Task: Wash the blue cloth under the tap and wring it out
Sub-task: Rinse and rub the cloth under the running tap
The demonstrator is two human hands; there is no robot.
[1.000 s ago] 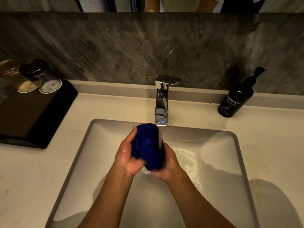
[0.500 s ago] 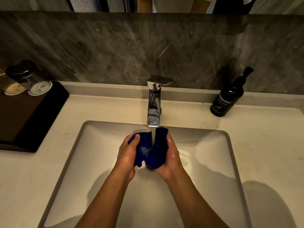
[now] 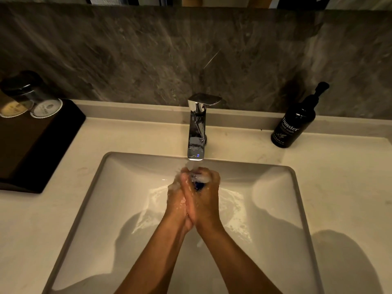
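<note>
The blue cloth (image 3: 199,185) is almost hidden, only a small patch showing between the palms, directly under the chrome tap (image 3: 196,132) with water running over it. Left hand (image 3: 177,198) and right hand (image 3: 206,194) press together, each grip curled tight around the cloth above the white sink (image 3: 275,200). On the counter (image 3: 339,187), a black hand wash bottle (image 3: 293,124) stands right of the tap.

The black pump bottle (image 3: 293,124) on the counter (image 3: 339,177), right of the tap (image 3: 197,132), carries white lettering: "Dunster" in large type and "hand wash" beneath it. Smaller lines lower on its label are too fine to read. The round printed lids (image 3: 45,108) at far left are illegible.
</note>
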